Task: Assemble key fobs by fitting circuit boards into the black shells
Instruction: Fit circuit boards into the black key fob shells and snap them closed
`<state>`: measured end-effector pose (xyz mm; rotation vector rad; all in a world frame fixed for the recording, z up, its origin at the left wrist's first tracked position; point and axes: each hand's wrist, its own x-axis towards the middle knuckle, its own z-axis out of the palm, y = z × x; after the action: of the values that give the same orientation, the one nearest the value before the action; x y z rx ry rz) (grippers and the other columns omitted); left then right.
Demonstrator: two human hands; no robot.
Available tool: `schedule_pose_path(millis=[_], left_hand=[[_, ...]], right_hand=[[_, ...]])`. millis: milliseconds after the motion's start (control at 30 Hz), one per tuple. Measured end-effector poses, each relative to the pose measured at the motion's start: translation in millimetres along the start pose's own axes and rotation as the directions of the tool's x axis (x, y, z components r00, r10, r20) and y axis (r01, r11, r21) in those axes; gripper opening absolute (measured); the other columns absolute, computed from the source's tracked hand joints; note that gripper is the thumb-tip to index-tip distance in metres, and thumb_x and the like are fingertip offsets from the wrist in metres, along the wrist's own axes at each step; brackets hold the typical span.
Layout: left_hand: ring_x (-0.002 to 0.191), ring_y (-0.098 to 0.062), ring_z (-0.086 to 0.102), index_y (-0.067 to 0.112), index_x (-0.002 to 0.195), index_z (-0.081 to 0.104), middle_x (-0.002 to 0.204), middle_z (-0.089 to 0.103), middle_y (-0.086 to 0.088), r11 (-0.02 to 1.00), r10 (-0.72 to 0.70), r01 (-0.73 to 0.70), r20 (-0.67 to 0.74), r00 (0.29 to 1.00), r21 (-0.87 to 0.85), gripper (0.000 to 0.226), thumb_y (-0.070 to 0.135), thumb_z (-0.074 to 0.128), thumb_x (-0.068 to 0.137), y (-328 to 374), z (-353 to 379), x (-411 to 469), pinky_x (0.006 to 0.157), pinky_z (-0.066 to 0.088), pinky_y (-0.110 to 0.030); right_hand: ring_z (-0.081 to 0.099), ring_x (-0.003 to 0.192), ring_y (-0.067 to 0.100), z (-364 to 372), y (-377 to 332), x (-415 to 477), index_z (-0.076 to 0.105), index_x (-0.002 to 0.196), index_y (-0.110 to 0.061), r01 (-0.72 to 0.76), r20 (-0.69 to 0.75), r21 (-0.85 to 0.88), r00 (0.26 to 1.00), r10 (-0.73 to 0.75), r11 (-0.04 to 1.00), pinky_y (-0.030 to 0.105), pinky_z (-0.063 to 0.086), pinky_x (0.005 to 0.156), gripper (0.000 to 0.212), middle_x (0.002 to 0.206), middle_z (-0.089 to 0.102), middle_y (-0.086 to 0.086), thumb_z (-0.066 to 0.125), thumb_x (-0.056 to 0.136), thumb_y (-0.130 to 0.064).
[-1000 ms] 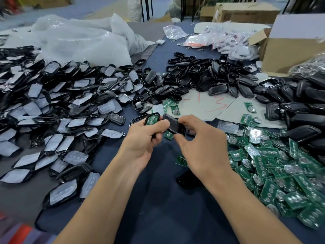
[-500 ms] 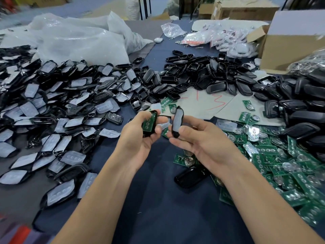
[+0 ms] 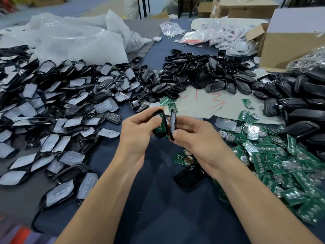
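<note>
Left grip (image 3: 139,136): closed round a black shell half (image 3: 159,133), the thumb laid across its inner face and the fingers curled behind it.
Circuit board (image 3: 161,125): green, seated inside that shell half, its face turned towards the right hand.
Right grip (image 3: 198,138): pinching a second black piece, the cover half (image 3: 173,123), with the thumb at its lower end and the fingers behind.
Cover half: held upright and seen edge-on, its pale lining facing the board.
Relation of the two halves: just beside each other above the middle of the bench (image 3: 158,217), with a narrow gap showing at the top; whether the lower ends touch cannot be told.
Loose shell (image 3: 190,176): glossy black, lying on the blue bench cover under the right wrist.
Board pile (image 3: 281,164): many green boards with round metal cells, spread along the right edge.
Padded shell pile (image 3: 52,111): black shells with pale rubber pads, covering the left edge.
Empty shell pile (image 3: 193,71): black halves heaped towards the far edge.
Paper sheet (image 3: 202,101): pale, marked in red, between the empty shell pile and the hands.
Plastic bags (image 3: 79,37): clear, at the far left corner.
Cardboard box (image 3: 290,44): at the far right corner.
</note>
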<state>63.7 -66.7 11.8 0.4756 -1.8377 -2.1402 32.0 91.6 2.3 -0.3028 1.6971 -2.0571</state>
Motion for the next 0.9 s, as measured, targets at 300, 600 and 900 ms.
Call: schedule_pose_path(millis=[300,600,900], left_hand=[[0.091,-0.019,0.078,0.032,0.090,0.084,0.089,0.081,0.004,0.974,0.107,-0.077,-0.133,0.985,0.212,0.025,0.019,0.079,0.070,-3.4,2.6,-2.3,0.096,0.060,-0.049],[0.084,0.001,0.076,0.039,0.086,0.078,0.083,0.079,0.019,0.921,0.247,-0.194,-0.123,0.961,0.337,0.035,0.004,0.079,0.083,-7.5,6.8,-4.3,0.076,0.056,-0.011],[0.103,-0.013,0.075,0.027,0.119,0.076,0.108,0.080,0.001,0.985,0.054,-0.076,0.145,0.988,0.152,0.049,-0.011,0.064,0.090,-7.2,5.3,-4.1,0.089,0.061,-0.029]], right_hand=[[0.070,0.104,-0.002,6.8,5.2,-1.4,0.076,0.105,-0.042,0.117,-0.069,-0.337,0.986,-0.148,0.934,0.031,0.055,0.098,0.042,0.105,0.077,-0.021,0.068,0.087,-0.004],[0.064,0.097,-0.019,12.6,6.9,-4.8,0.076,0.114,-0.036,0.166,-0.126,-0.548,0.953,-0.277,0.820,-0.003,0.041,0.084,0.045,0.085,0.067,-0.044,0.072,0.085,-0.002],[0.067,0.094,-0.016,5.6,3.7,-3.6,0.078,0.112,-0.032,0.142,-0.202,-0.543,0.935,-0.293,0.827,0.001,0.046,0.086,0.042,0.093,0.072,-0.031,0.073,0.083,-0.003]])
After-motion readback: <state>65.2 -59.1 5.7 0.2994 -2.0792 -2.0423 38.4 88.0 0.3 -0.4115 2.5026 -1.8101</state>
